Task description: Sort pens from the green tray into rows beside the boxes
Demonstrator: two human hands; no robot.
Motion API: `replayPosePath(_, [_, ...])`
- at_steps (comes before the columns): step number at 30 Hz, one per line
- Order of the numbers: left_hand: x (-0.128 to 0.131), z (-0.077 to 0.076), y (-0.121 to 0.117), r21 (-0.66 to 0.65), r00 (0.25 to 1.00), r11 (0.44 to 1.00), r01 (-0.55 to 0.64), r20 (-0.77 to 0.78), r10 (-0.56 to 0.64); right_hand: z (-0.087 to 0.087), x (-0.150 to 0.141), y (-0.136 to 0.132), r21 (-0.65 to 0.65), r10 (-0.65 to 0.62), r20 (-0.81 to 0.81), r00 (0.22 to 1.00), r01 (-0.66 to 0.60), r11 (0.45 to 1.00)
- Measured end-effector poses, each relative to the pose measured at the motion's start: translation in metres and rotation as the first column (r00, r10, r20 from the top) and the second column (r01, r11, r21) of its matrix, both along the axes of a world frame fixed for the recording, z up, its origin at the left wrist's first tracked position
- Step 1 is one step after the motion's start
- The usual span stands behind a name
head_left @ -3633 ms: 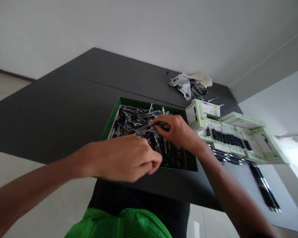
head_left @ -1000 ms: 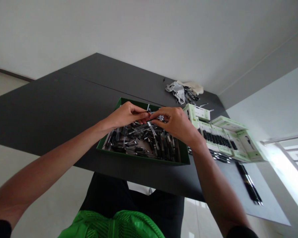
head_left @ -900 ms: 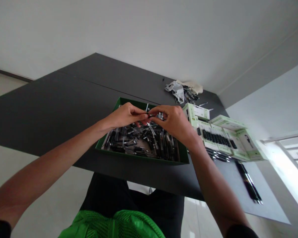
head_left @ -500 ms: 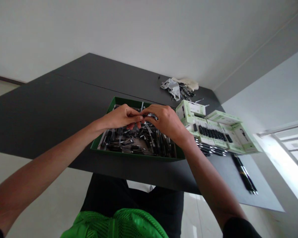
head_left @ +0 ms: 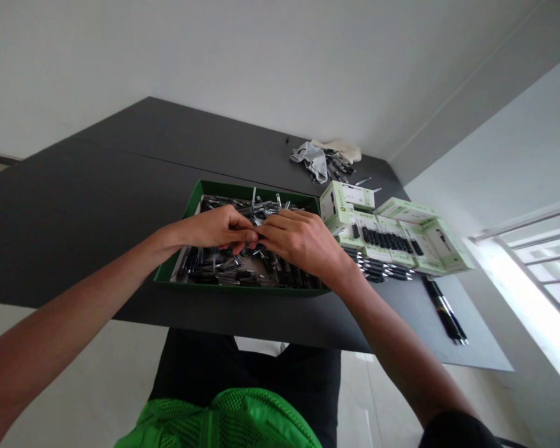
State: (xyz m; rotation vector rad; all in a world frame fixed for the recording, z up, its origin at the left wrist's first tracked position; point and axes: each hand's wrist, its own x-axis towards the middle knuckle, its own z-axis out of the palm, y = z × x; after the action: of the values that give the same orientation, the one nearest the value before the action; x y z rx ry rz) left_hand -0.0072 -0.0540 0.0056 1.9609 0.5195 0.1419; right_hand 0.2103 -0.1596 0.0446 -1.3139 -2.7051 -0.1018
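Observation:
Over a green box point(head_left: 193, 202) filled with loose pens and pen parts point(head_left: 233, 270), my two hands meet fingertip to fingertip. My left hand point(head_left: 217, 227) is closed in a pinch, thumb against curled fingers. My right hand point(head_left: 301, 239) is closed too, its back turned up and its fingers covering the meeting point. Whatever lies between the fingertips is hidden. A clear stick point(head_left: 254, 200) rises just behind the hands, inside the box.
Right of the box stand pale green cartons point(head_left: 336, 208), with a row of black pen caps or grips point(head_left: 387, 239) on them. Stacked pens point(head_left: 376, 269) lie in front. Farther right is a bundle of pens point(head_left: 443, 311). Grey and cream cloths point(head_left: 312, 158) lie at the back.
My right hand has turned its back more upward, and its fingers have closed over the left fingertips. The whole view has shifted slightly, so the table appears farther left.

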Motion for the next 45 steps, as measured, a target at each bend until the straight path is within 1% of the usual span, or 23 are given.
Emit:
replayPosePath(2, [0.0, 0.001, -0.001, -0.007, 1.0, 1.0, -0.007, 0.004, 0.007, 0.001, 0.006, -0.006, 0.001, -0.028, -0.055, 0.998, 0.028, 1.0])
replayPosePath(5, [-0.001, 0.0, -0.002, -0.006, 0.999, 0.999, -0.034, 0.035, 0.035, 0.003, 0.023, -0.02, -0.009, -0.096, -0.248, 0.964, 0.097, 0.995])
replayPosePath(8, [0.0, -0.001, -0.001, -0.014, 0.992, 0.996, -0.092, 0.085, 0.093, 0.003, 0.047, -0.042, -0.023, -0.208, -0.469, 0.858, 0.223, 0.975])
replayPosePath(11, [0.0, -0.003, 0.0, -0.04, 0.979, 0.988, -0.148, 0.135, 0.152, -0.002, 0.075, -0.067, -0.035, -0.326, -0.579, 0.747, 0.377, 0.926])
replayPosePath(13, [0.001, -0.003, 0.0, -0.063, 0.972, 0.984, -0.166, 0.158, 0.174, -0.01, 0.094, -0.082, -0.053, -0.402, -0.597, 0.695, 0.465, 0.883])
replayPosePath(15, [0.001, -0.002, -0.001, -0.079, 0.968, 0.981, -0.177, 0.167, 0.188, -0.021, 0.114, -0.095, -0.07, -0.483, -0.601, 0.637, 0.561, 0.825])
replayPosePath(17, [0.001, -0.001, -0.002, -0.087, 0.966, 0.979, -0.185, 0.165, 0.197, -0.035, 0.133, -0.105, -0.076, -0.572, -0.606, 0.553, 0.675, 0.734])
replayPosePath(19, [0.001, 0.001, -0.003, -0.091, 0.965, 0.976, -0.197, 0.16, 0.209, -0.047, 0.15, -0.111, -0.096, -0.657, -0.608, 0.447, 0.78, 0.619])
replayPosePath(20, [0.001, 0.001, -0.004, -0.09, 0.964, 0.975, -0.203, 0.155, 0.215, -0.053, 0.156, -0.111, -0.108, -0.691, -0.603, 0.399, 0.817, 0.566])
replayPosePath(21, [0.001, 0.002, -0.004, -0.086, 0.965, 0.975, -0.207, 0.149, 0.218, -0.058, 0.162, -0.109, -0.114, -0.715, -0.594, 0.37, 0.841, 0.529])
replayPosePath(22, [0.001, 0.002, -0.004, -0.081, 0.965, 0.974, -0.21, 0.142, 0.22, -0.062, 0.165, -0.105, -0.109, -0.73, -0.58, 0.362, 0.853, 0.51])
replayPosePath(26, [0.001, 0.003, -0.004, -0.062, 0.964, 0.974, -0.219, 0.138, 0.225, -0.072, 0.171, -0.072, -0.037, -0.763, -0.495, 0.417, 0.867, 0.498])
replayPosePath(27, [0.001, 0.003, -0.004, -0.061, 0.963, 0.973, -0.223, 0.143, 0.23, -0.073, 0.172, -0.062, -0.036, -0.782, -0.466, 0.413, 0.875, 0.483])
replayPosePath(31, [0.001, 0.002, -0.004, -0.05, 0.96, 0.971, -0.232, 0.151, 0.237, -0.076, 0.172, -0.028, -0.032, -0.852, -0.391, 0.35, 0.919, 0.392])
replayPosePath(33, [0.001, 0.002, -0.004, -0.043, 0.96, 0.972, -0.23, 0.153, 0.234, -0.079, 0.171, -0.017, -0.02, -0.86, -0.375, 0.347, 0.924, 0.382])
replayPosePath(36, [0.001, 0.001, -0.004, -0.044, 0.959, 0.972, -0.232, 0.155, 0.236, -0.084, 0.169, -0.01, -0.032, -0.865, -0.348, 0.362, 0.917, 0.397])
replayPosePath(38, [0.0, 0.0, -0.003, -0.041, 0.96, 0.972, -0.233, 0.153, 0.236, -0.086, 0.169, -0.012, -0.039, -0.866, -0.338, 0.367, 0.915, 0.402])
replayPosePath(41, [0.0, 0.001, -0.003, -0.037, 0.962, 0.973, -0.228, 0.149, 0.231, -0.086, 0.173, -0.028, -0.008, -0.848, -0.381, 0.369, 0.916, 0.402])
replayPosePath(42, [-0.001, 0.001, -0.003, -0.04, 0.962, 0.973, -0.225, 0.148, 0.229, -0.085, 0.174, -0.036, 0.009, -0.825, -0.413, 0.385, 0.908, 0.419])
replayPosePath(43, [-0.001, 0.002, -0.004, -0.045, 0.963, 0.974, -0.222, 0.147, 0.227, -0.085, 0.175, -0.045, 0.026, -0.791, -0.449, 0.417, 0.89, 0.455])
replayPosePath(45, [-0.001, 0.003, -0.004, -0.054, 0.962, 0.973, -0.223, 0.148, 0.228, -0.084, 0.176, -0.065, 0.062, -0.695, -0.505, 0.511, 0.825, 0.562])
